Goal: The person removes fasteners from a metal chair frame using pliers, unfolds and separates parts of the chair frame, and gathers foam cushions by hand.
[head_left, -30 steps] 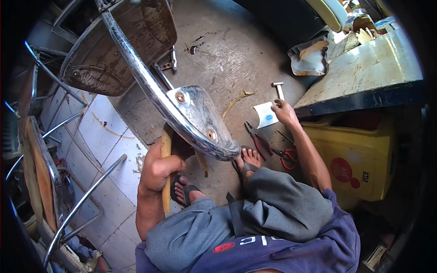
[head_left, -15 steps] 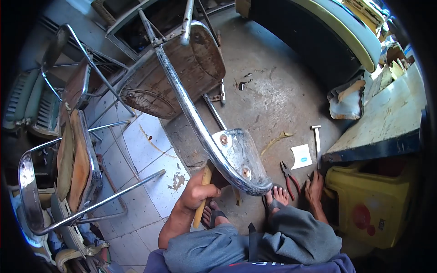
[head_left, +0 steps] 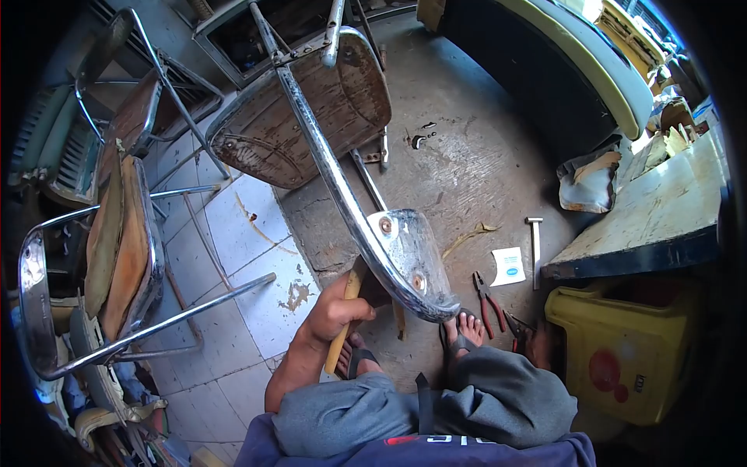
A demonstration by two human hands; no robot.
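Note:
My left hand is wrapped round a yellowish strip beside the lower end of a chrome chair frame. The frame's curved end carries a worn clear or metal plate with two rusty screws. My right hand is low at the right, by the yellow crate, smeared by motion, and its fingers cannot be made out. Close to it on the floor lie red-handled pliers and another red-handled tool. A hammer and a white card lie farther forward.
A brown chair panel is fixed to the frame. More metal chairs stand at the left. At the right are a yellow crate, a worn bench and a dark padded piece. My sandalled feet rest on the floor.
My right hand has moved from near the hammer and card back toward the pliers and crate. The left hand keeps its hold on the strip. The camera view has shifted.

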